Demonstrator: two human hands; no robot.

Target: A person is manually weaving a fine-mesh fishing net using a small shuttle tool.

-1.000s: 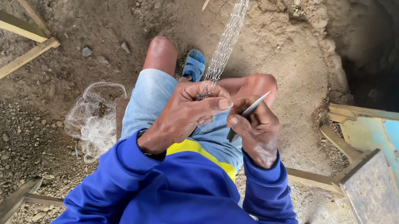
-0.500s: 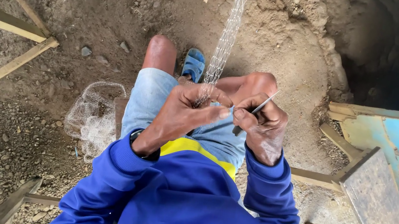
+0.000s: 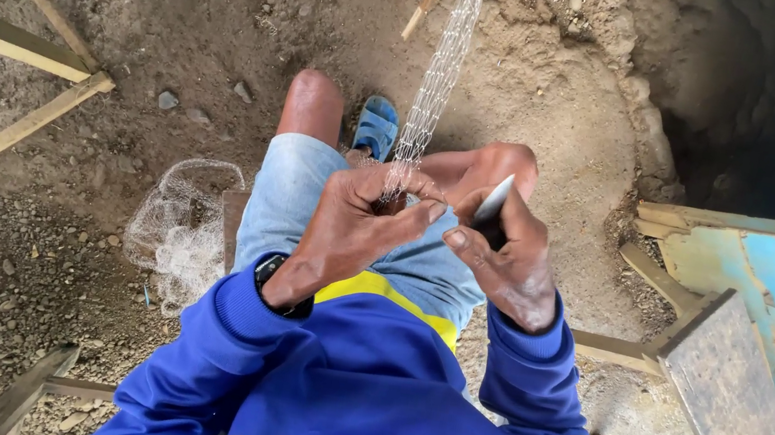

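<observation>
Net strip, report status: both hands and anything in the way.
Left hand pinching the net strip at its near end. Right hand gripping a netting needle, tip up. Loose net pile lies aside; nothing between hands.

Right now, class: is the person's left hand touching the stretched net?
Touching. The head view shows the left hand with its fingers curled round the lower end of the net, which runs taut from the fist.

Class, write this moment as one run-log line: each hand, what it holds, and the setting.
left hand: pinches net strip | right hand: grips netting needle | net pile on dirt ground
</observation>
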